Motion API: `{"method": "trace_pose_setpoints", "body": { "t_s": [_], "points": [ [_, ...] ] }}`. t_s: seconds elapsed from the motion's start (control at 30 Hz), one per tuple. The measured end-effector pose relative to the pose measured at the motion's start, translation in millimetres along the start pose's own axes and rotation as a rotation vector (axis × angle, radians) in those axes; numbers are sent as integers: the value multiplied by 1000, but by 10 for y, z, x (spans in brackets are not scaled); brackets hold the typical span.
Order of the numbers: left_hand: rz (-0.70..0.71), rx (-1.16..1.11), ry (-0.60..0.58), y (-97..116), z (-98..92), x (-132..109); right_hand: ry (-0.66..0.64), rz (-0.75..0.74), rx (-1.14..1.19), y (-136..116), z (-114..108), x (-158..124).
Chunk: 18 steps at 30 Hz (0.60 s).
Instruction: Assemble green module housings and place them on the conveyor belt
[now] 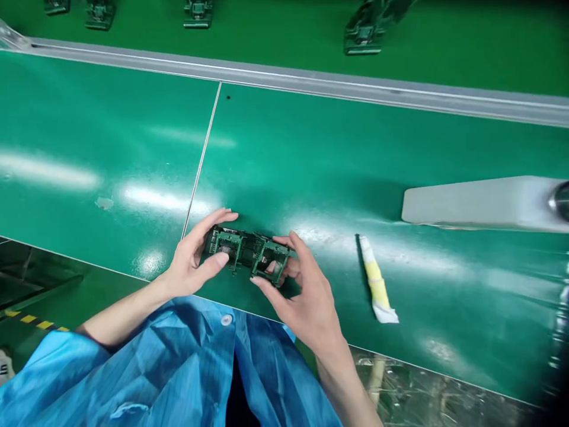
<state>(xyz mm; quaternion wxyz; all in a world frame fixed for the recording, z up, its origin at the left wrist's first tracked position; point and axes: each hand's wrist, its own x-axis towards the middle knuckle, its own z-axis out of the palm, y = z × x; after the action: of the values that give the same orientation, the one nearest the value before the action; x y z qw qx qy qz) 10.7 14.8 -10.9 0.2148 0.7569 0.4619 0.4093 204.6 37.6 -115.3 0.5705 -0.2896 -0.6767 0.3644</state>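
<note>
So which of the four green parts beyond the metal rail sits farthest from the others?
The rightmost part, set apart by a wide gap; the other three sit further left.

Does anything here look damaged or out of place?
Yes, slightly: a pale, ragged patch left of the seam breaks the smooth green tabletop. It could be wear or residue; I can't tell which. A small dark spot beside the seam's far end stands out. The held part shows no obvious damage.
</note>
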Motion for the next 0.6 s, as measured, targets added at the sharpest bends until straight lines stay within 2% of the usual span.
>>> {"method": "trace_pose_setpoints", "body": {
  "t_s": [0.17,0.37,0.47,0.6],
  "points": [
    [14,-65,117,46,103,152,43,-30,34,1,94,39],
    [-22,-29,193,69,137,146,46,0,61,-36,52,38],
    [-31,-33,196,74,120,131,35,14,47,-26,56,21],
    [-18,27,128,147,54,124,72,-38,0,-47,54,5]
  ]
}}
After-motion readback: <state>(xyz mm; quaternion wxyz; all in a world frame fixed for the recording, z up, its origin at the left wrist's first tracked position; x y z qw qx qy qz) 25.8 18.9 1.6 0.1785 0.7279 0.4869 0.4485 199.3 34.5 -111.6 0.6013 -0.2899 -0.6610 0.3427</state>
